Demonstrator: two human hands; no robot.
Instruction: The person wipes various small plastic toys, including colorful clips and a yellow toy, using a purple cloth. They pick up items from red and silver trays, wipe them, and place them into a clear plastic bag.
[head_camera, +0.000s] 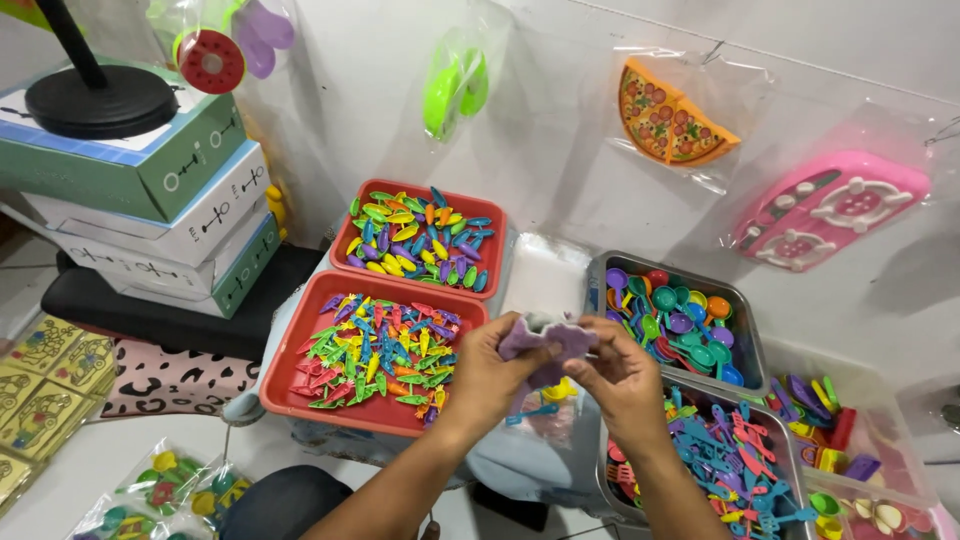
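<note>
Purple plastic toy piece (548, 340), flat with wavy edges, is pinched between both hands right over the middle of the table. Left hand (492, 372) has its thumb and fingers closed on the piece's left side, right hand (622, 375) grips the right side the same way, fingers curled in. Under the hands there's a small clear bag (545, 410) with something yellow and a blue bit inside, can't really tell what.

Around that it's basically 4 trays of tiny plastic stuff. Near-left of the hands is a red tray (300, 350) full of mixed-colour toy knives, and behind it toward the wall a 2nd red tray (495, 250) with more of those in yellow, green and blue. Right side has a metal tray (745, 325) of little round spoons by the back edge, and another metal tray (790, 450) in front of it packed with blue and pink forks. Far right corner has a clear tub (880, 420) of mixed bits.

Toy pizza slices (672, 112) and a pink toy stove (830, 205) hang bagged on the wall, stacked boxes (170, 200) at the left.
</note>
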